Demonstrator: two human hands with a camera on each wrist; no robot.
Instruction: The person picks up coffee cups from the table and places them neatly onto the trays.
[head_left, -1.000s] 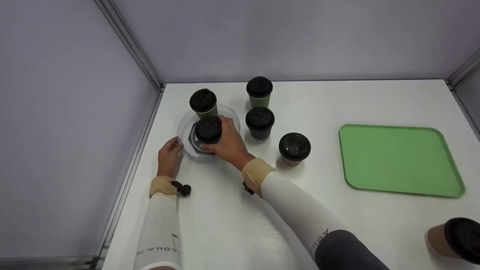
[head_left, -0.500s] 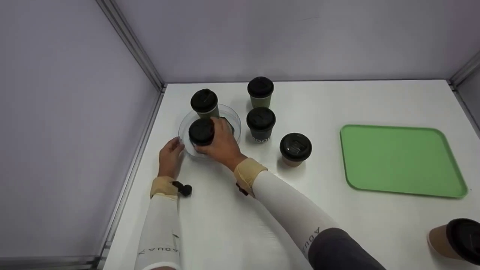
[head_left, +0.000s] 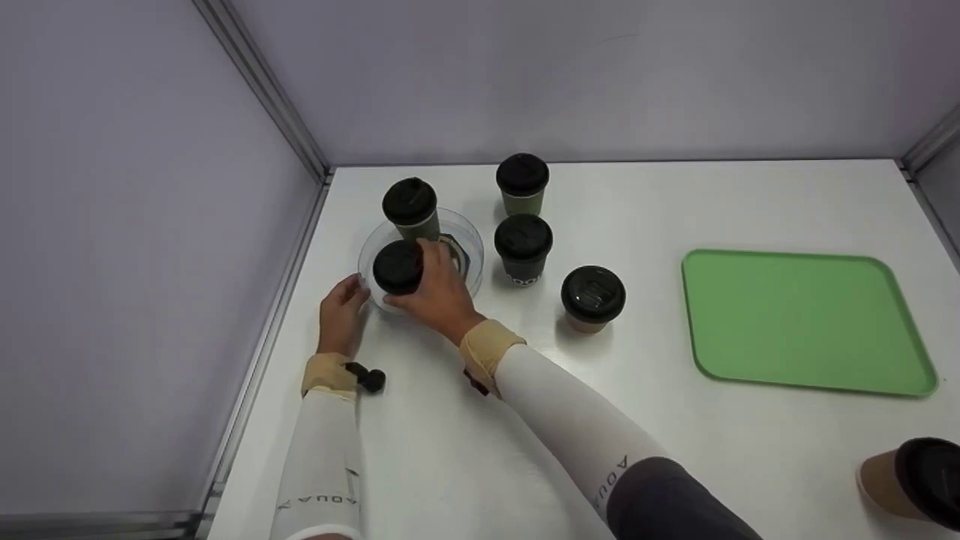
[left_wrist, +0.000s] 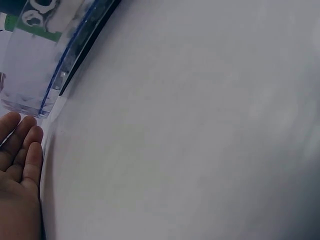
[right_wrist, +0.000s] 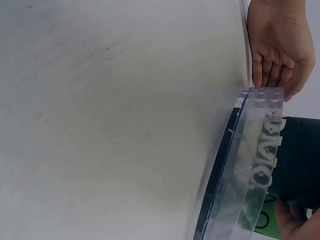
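My right hand [head_left: 437,292] grips a black-lidded coffee cup [head_left: 397,267] inside a round, clear plastic tray [head_left: 474,266]. In the right wrist view, the cup's side [right_wrist: 302,162] is dark with a green part low down, and pale lettering shows through the clear wall. My left hand [head_left: 341,311] is at the tray's left rim; in the left wrist view its nearly straight fingers [left_wrist: 33,160] reach the clear wall. A second lidded cup [head_left: 411,210], with a green body, stands behind the gripped one in the tray. My right hand hides part of the tray.
To the tray's right are a green lidded cup [head_left: 523,186], a dark lettered cup [head_left: 523,247] and a brown cup [head_left: 592,298]. A flat green tray [head_left: 810,322] lies at right. Another brown cup [head_left: 889,484] stands near the front right. Walls border the white table [head_left: 465,450].
My right hand has moved the gripped cup left and slightly toward me within the clear tray. A dark-edged patch now shows right of the cup. My left hand keeps its place at the rim.
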